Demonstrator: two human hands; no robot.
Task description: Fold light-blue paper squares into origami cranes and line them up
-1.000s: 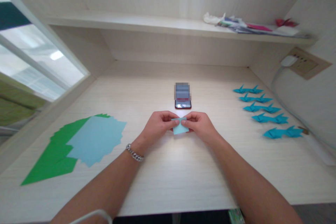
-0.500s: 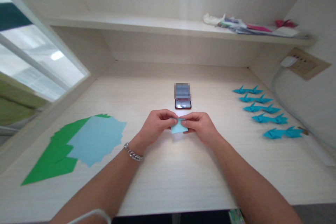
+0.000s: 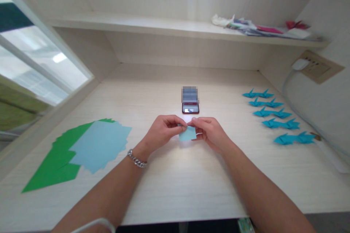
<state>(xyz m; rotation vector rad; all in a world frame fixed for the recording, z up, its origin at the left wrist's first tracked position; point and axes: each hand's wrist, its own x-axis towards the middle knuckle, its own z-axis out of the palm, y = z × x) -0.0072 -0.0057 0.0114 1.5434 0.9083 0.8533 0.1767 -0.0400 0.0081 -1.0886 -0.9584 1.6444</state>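
A small light-blue piece of paper (image 3: 187, 134) is held up above the desk, in front of the phone (image 3: 190, 108). My left hand (image 3: 167, 130) pinches its upper left part between thumb and fingers. At the paper's upper right edge, my right hand (image 3: 210, 131) has its fingers closed on it, some of them behind the sheet. Along the right side of the desk lie several folded blue paper cranes (image 3: 294, 138), arranged in rows.
On the left, light-blue sheets (image 3: 101, 145) overlap green sheets (image 3: 51, 167). A shelf (image 3: 131, 23) spans the back with papers (image 3: 246, 25) on it. At the right wall, a white cable (image 3: 290, 102) runs from a plug in the socket (image 3: 318, 66).
My right thumb has moved up from the paper's face to its top edge. The paper has dropped slightly, and my left hand stays pinched on it.
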